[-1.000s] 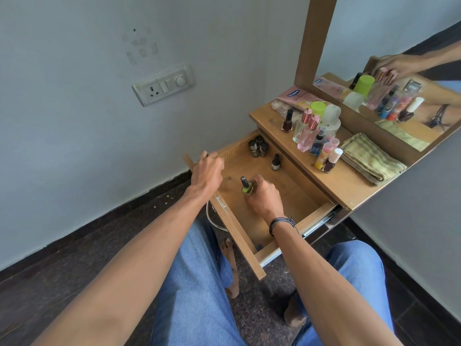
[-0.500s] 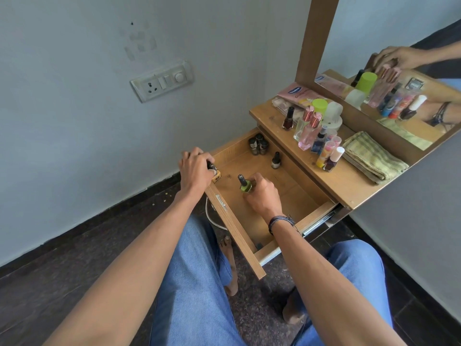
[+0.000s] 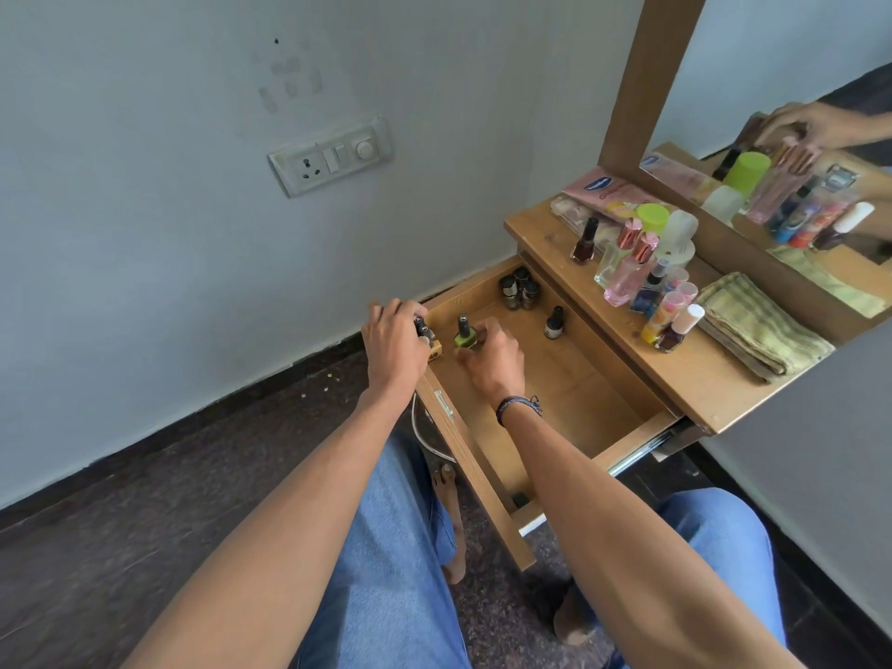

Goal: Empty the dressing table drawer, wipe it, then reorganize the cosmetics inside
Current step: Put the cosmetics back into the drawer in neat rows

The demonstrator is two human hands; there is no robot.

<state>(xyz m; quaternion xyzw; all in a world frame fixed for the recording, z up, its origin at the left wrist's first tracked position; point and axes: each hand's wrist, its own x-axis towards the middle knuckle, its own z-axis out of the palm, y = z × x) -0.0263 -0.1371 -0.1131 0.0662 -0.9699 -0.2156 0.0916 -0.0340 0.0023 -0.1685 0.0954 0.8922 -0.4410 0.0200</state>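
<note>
The wooden drawer (image 3: 569,379) of the dressing table stands pulled out. My right hand (image 3: 487,359) holds a green nail polish bottle (image 3: 464,336) upright near the drawer's far left corner. My left hand (image 3: 393,342) grips small dark-capped bottles (image 3: 427,333) at the drawer's front edge, one with a yellow base. A cluster of three small dark bottles (image 3: 519,289) stands in the back corner, and a lone dark bottle (image 3: 554,322) is to their right.
The tabletop (image 3: 642,350) holds several perfumes, lip balms and nail polishes (image 3: 642,263), a pink tube (image 3: 608,193) and a folded green cloth (image 3: 758,325). A mirror (image 3: 782,113) rises behind. A wall socket (image 3: 330,156) is at left. My knees are under the drawer.
My right hand carried the green bottle left toward the drawer's far corner. My left hand lifted off the drawer edge and now shows small bottles in its grip.
</note>
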